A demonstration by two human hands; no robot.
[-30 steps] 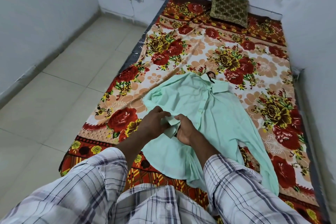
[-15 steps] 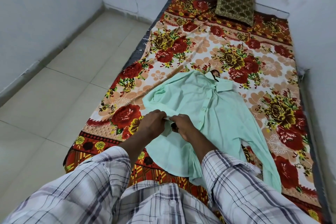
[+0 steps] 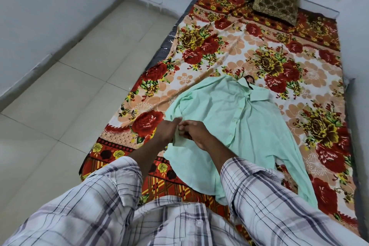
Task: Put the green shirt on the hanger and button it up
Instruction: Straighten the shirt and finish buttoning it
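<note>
Basically both hands meet at the lower front edge of the green shirt (image 3: 223, 118), which lies flat on the bed (image 3: 311, 78) over a floral bedsheet (image 3: 201, 46). Left hand (image 3: 166, 132) grip is pinched on the shirt's placket edge, fingers curled, thumb up. Right hand (image 3: 196, 133) grip is pinched on the same fabric edge, just right of the left grip, fingertips touching or nearly touching it. Whether a button sits between the fingers: cannot tell, too small. Up and right from the grips, the buttoned placket runs toward the collar (image 3: 257, 97); several pale buttons (image 3: 235, 120) look done up. Beyond the collar, a dark hanger hook (image 3: 249, 80) pokes out of the neck, far from both grips. Right sleeve of the shirt trails down the bed to the right of the right grip. Hem lies below the grips, near the person's plaid sleeves (image 3: 255, 181). Patterned cushion (image 3: 276, 1) sits at the far end of the bed, well apart. Tiled floor (image 3: 65, 86) to the left of the left grip.
</note>
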